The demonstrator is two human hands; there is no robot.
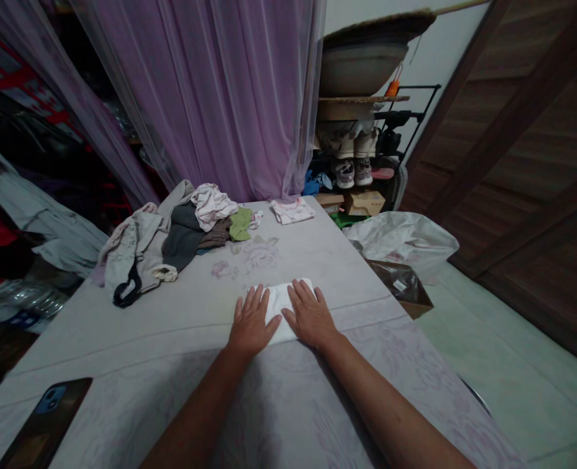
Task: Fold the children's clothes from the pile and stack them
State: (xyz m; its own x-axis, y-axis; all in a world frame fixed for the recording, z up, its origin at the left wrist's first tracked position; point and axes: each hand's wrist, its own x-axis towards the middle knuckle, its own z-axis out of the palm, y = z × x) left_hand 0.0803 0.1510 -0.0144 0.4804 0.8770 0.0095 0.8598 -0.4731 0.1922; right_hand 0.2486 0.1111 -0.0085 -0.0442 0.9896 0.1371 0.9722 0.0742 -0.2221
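A white cloth (279, 305) lies flat, apparently folded, on the patterned table cover (318, 391). Pressed on its left side, my left hand (252, 320) rests palm down with the fingers spread. My right hand (310, 315) lies palm down over the right side of the same cloth, fingers extended and thumb pointing inward. Between the two thumbs part of the cloth shows; the rest is under my palms. Farther back, near the curtain, sits a folded light garment with a pink pattern (292, 211).
A heap of clothes (183, 234) spreads over the back left. At the front left lies a phone (47, 423). Behind hangs a purple curtain (220, 98). Beyond the right edge are a plastic bag (406, 241), an open box (415, 306) and a shoe rack (354, 153).
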